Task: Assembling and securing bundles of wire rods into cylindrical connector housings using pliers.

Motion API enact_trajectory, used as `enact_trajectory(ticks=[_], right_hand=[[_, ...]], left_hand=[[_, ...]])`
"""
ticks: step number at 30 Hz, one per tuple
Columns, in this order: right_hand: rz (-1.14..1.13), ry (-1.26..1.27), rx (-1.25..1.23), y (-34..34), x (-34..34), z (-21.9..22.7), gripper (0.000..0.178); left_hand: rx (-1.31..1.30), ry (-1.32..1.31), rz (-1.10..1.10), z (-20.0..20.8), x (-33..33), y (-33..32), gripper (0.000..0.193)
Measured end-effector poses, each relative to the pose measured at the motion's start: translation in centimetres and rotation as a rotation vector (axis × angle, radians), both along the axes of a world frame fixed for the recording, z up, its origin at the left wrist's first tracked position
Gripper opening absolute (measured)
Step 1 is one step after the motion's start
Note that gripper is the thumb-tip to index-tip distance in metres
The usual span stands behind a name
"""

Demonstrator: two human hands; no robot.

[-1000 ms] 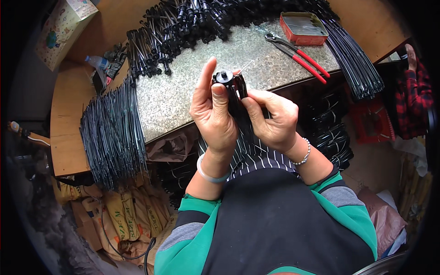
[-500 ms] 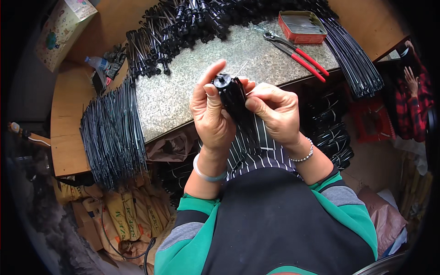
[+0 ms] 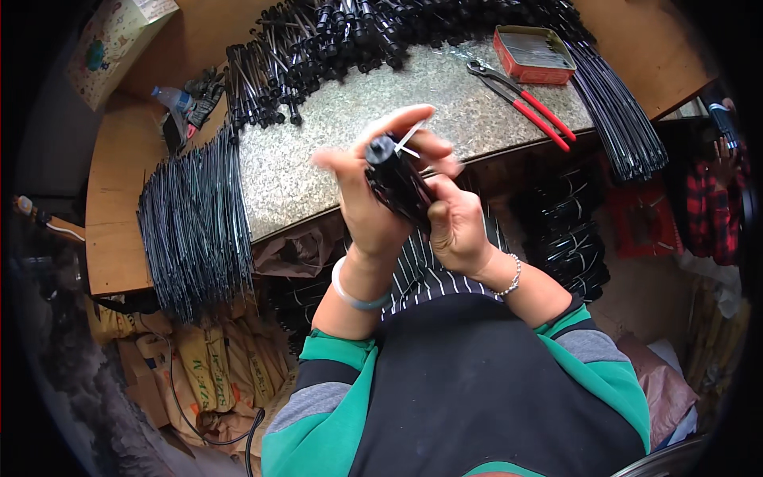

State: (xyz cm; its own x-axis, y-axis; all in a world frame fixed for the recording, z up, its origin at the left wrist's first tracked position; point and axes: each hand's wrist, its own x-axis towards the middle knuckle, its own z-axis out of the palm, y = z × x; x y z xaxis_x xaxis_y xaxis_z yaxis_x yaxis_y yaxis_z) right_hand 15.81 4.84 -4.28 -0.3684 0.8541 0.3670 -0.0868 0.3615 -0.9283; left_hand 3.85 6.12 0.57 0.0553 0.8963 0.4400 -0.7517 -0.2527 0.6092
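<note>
Both hands are raised in front of my apron at the table's near edge, around a black bundle [image 3: 401, 187] with a round, knobbed end facing up. My right hand [image 3: 459, 226] is closed around its lower part. My left hand [image 3: 375, 199] is beside the upper part, its thumb lifted away and its fingers spread and partly smeared by motion. The bundle lies along the left palm. A thin white tie [image 3: 410, 137] sticks out near the knobbed end, its loose tips pointing up and right. The bundle's lower end is hidden by the right hand.
Red-handled pliers [image 3: 524, 110] lie on the speckled tabletop [image 3: 286, 175], beside a red tin [image 3: 540, 73] of thin pale strips. Black knobbed rods [image 3: 342, 40] are heaped at the back. Thin black rods [image 3: 195, 230] overhang the left edge, others [image 3: 620, 119] the right. Another person's checked sleeve [image 3: 711, 203] shows far right.
My right hand has gone from pinching beside the bundle to gripping its lower part. My left thumb has come off the bundle. The white tie stands out more.
</note>
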Motion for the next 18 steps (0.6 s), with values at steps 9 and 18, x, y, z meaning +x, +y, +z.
enact_trajectory(ticks=[9,18], right_hand=[[-0.229,0.004,0.356,0.3,-0.7,-0.1,0.068],[-0.115,-0.212,0.594,1.4,2.8,5.6,0.012]], left_hand=[[-0.191,0.493,0.538,0.0,0.5,-3.7,0.016],[0.038,0.911,0.696,-0.6,0.1,-3.3,0.022]])
